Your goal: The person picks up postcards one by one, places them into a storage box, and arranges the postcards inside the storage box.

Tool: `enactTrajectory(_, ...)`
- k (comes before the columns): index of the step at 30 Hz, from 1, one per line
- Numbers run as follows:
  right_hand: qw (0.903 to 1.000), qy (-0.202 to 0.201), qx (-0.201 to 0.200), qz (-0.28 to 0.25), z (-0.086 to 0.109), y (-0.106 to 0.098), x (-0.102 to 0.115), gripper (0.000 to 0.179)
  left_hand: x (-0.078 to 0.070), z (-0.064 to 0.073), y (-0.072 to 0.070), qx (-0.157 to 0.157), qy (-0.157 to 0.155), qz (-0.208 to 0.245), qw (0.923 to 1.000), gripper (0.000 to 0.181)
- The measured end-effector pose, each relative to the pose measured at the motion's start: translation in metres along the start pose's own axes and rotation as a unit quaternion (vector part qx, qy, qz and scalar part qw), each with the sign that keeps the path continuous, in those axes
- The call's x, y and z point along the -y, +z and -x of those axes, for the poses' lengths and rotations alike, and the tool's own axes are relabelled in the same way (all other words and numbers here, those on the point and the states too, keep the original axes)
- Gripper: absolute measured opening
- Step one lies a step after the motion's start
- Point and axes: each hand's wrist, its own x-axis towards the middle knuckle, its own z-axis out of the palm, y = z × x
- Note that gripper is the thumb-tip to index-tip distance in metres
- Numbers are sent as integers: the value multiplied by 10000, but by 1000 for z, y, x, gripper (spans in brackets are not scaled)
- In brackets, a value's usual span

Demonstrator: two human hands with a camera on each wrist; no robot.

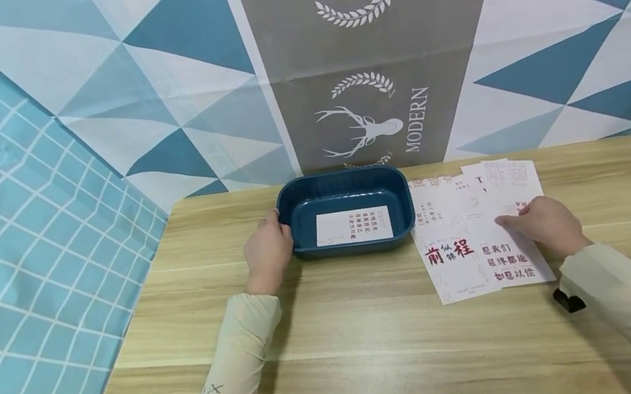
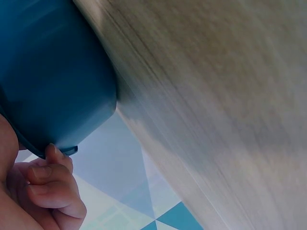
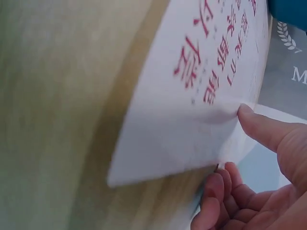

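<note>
A dark blue plastic tray [image 1: 308,252] stands at the back of the table, with one printed card [image 1: 352,227] lying inside. At its left end my left hand [image 1: 268,249] grips the rim; the left wrist view shows the fingertips [image 2: 53,152] against the lip. To the right of the tray lie several white cards with red and black characters, partly overlapping, among them one card [image 1: 452,275]. My right hand [image 1: 549,226] pinches the right edge of the rightmost card [image 1: 513,260], the thumb [image 3: 264,127] on top and the fingers at the edge.
The wooden table [image 1: 382,361] ends at a patterned wall covering [image 1: 198,105] behind the tray. A blue checked sheet [image 1: 19,277] hangs along the left side. A small black object [image 1: 568,300] shows beneath the right sleeve.
</note>
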Motion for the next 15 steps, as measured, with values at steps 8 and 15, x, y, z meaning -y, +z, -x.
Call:
enactTrajectory(8, 9983, 247, -197, -483, -4, 2, -3, 55, -1, 0, 1, 31, -10, -2, 10000, 37)
enactTrajectory(15, 9969, -55, -486, -615, -5, 0, -2, 42, -1, 0, 0, 22, -32, -6, 10000, 37)
